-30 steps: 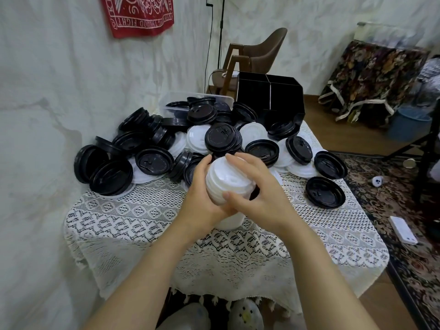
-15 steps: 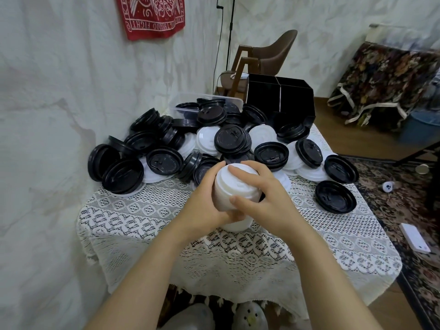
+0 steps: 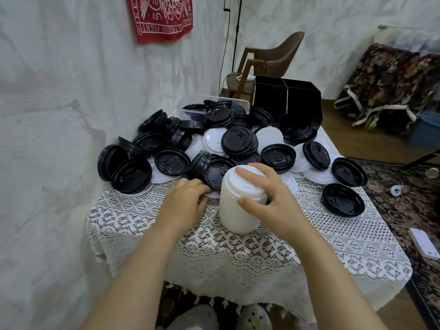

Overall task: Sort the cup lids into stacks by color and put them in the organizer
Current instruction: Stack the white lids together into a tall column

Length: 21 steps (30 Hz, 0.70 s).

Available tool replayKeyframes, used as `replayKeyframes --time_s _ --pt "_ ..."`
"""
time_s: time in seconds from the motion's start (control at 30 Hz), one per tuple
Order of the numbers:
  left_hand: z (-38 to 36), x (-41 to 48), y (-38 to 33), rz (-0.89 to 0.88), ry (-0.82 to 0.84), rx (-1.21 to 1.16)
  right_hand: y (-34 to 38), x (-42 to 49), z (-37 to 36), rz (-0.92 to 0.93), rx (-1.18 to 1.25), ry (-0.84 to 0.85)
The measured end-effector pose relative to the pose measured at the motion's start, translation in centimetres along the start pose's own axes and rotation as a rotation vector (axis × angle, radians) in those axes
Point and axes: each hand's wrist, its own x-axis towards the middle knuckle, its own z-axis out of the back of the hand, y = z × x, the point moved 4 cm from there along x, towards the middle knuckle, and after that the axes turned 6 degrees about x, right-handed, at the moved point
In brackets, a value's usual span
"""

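A tall stack of white lids (image 3: 234, 210) stands upright on the lace-covered table (image 3: 238, 253). My right hand (image 3: 269, 201) grips it from the right, fingers over its top. My left hand (image 3: 184, 203) is off the stack, its fingertips touching a white lid (image 3: 212, 194) at the near edge of the pile. Behind lies a heap of black lids (image 3: 239, 141) mixed with white lids (image 3: 214, 140). The black organizer (image 3: 287, 98) stands at the table's far side, its compartments facing away.
A clear plastic tub (image 3: 190, 107) with black lids sits at the back beside the organizer. Two single black lids (image 3: 342, 202) lie at the right. The wall is close on the left. A chair (image 3: 269, 58) stands behind the table, a patterned rug (image 3: 404, 210) to the right.
The white stack has come down from between both hands onto the table. My left hand let go of it and moved left to the pile's edge; my right hand stays on it.
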Motion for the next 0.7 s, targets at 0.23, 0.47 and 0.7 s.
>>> replayKeyframes --time_s 0.23,0.47,0.7 --pt "2.3 0.3 -0.2 0.281 -0.108 -0.607 -0.3 0.1 0.0 0.004 0.014 -0.003" --pt "3.3 -0.6 0.8 0.543 -0.042 -0.934 -0.4 0.1 -0.1 0.008 0.008 -0.005" --pt "3.7 -1.9 3.1 0.559 0.190 -0.249 -0.3 0.1 -0.2 0.009 0.006 -0.007"
